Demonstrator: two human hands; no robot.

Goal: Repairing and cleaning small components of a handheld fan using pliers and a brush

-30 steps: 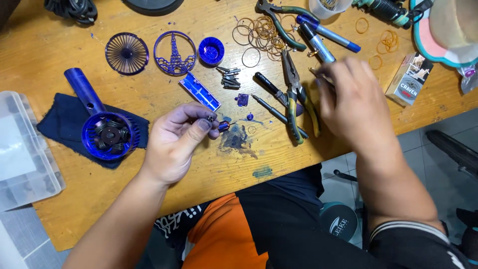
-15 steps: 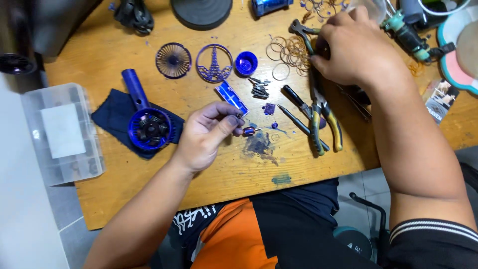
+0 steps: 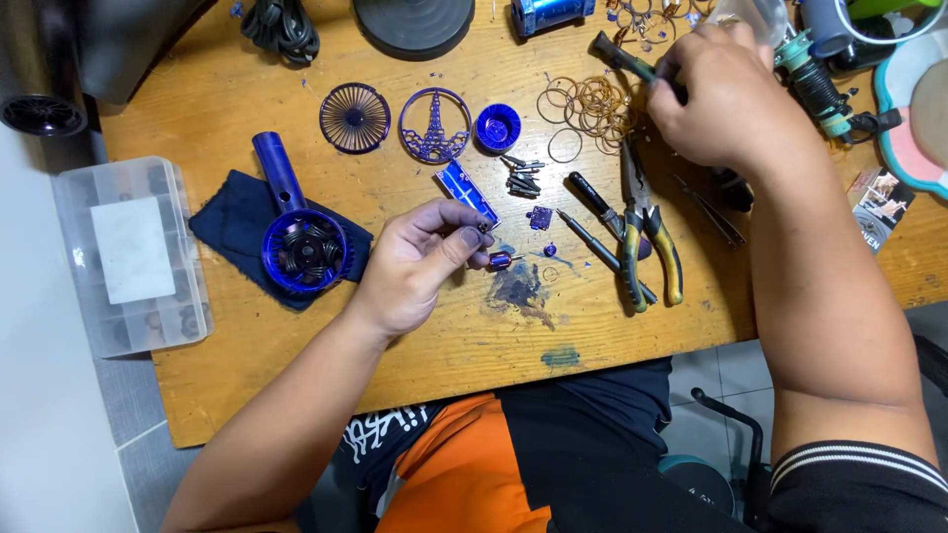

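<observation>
Several dark parts fill the blue housing.

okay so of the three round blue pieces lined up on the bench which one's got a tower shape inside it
The middle one: the open blue ring with a tower cut-out. The round grille left of it has fine radial spokes, and the small blue cap to its right is solid.

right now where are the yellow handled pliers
In the head view the yellow-handled pliers lie on the wooden table, right of centre, just below the right hand and beside a black screwdriver.
</observation>
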